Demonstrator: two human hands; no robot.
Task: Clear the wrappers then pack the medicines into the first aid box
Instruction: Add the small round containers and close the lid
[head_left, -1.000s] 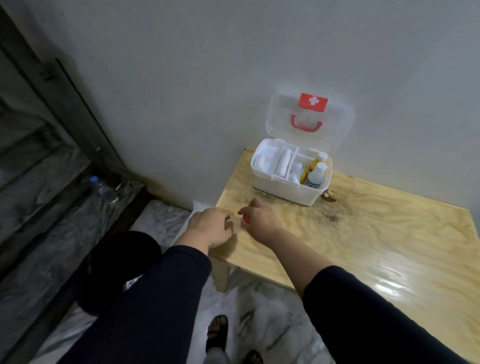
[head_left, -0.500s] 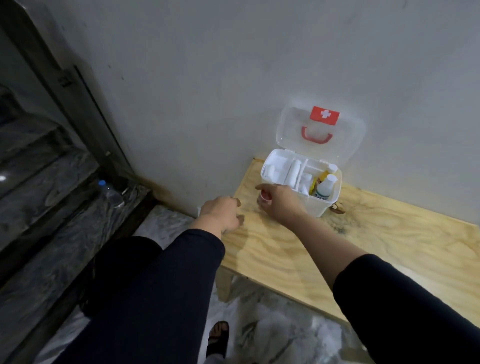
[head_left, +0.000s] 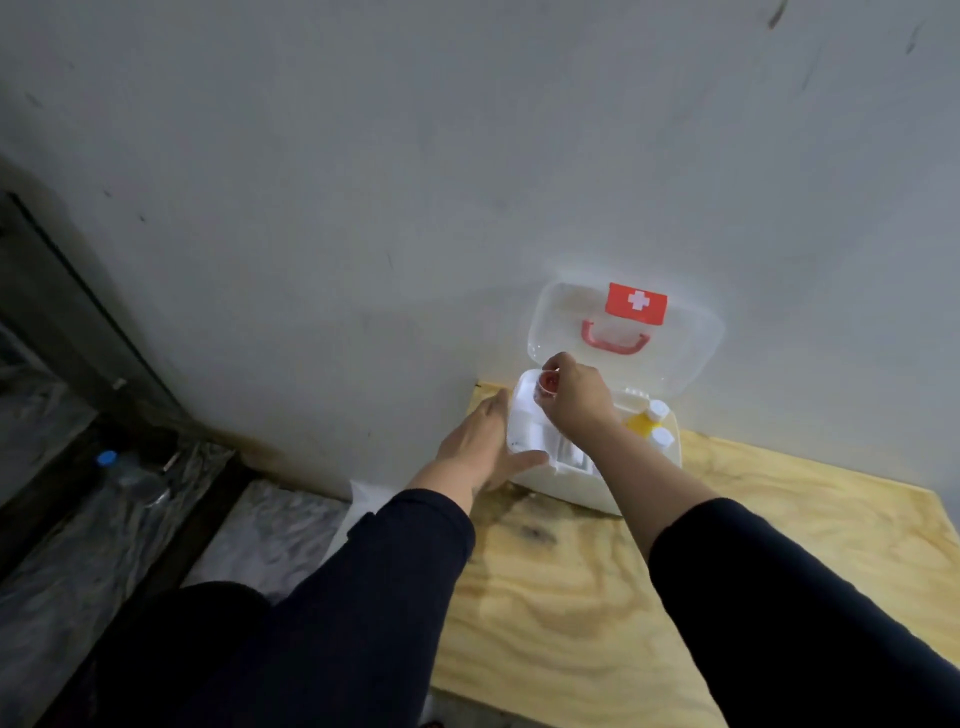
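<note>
The white first aid box (head_left: 566, 486) stands open on the wooden table (head_left: 597, 597) against the wall, its clear lid (head_left: 685, 353) with a red cross and red handle leaning back. My right hand (head_left: 579, 397) hovers over the box's left compartment, fingers shut on a small red-and-white container (head_left: 547, 385). My left hand (head_left: 483, 441) lies flat against the box's left wall, thumb on its front corner. A yellow bottle (head_left: 641, 422) and a white-capped bottle (head_left: 662, 437) stand in the right compartment. White items in the middle are partly hidden by my right arm.
A grey wall rises right behind the box. To the left of the table are dark stone steps with a plastic water bottle (head_left: 111, 470) with a blue cap. Marble floor and something white (head_left: 363, 501) lie below the table's left edge.
My right hand has carried the small red-and-white container from the table's front-left part up over the box. My left hand has moved from the table edge to the box's left side.
</note>
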